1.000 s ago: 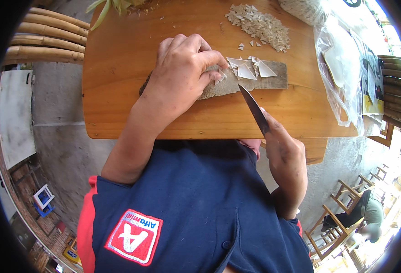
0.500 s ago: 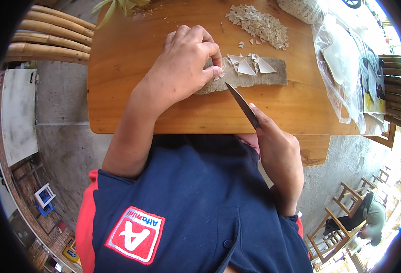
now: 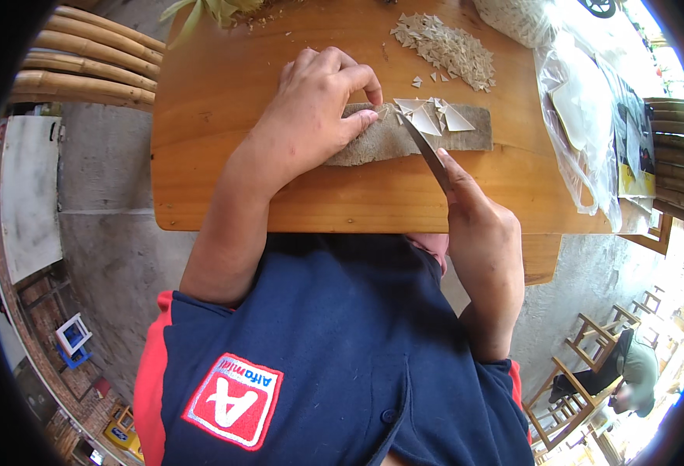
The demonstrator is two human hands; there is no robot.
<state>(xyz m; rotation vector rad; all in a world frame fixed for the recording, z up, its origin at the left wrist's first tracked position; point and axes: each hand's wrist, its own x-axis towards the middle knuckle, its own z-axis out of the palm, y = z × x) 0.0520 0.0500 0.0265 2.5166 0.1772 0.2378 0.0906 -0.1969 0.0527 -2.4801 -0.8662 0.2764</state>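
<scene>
Your right hand is clamped on a knife; your left hand has thumb and index close, pinching or not I can't tell. Thin, pale triangles lie right of them on the rough board. Near left, your shirt bears 1 red-white lettered patch.

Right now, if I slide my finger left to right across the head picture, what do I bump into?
Pale bamboo poles → left hand → knife → right hand → clear plastic bag → dark bamboo poles.
</scene>
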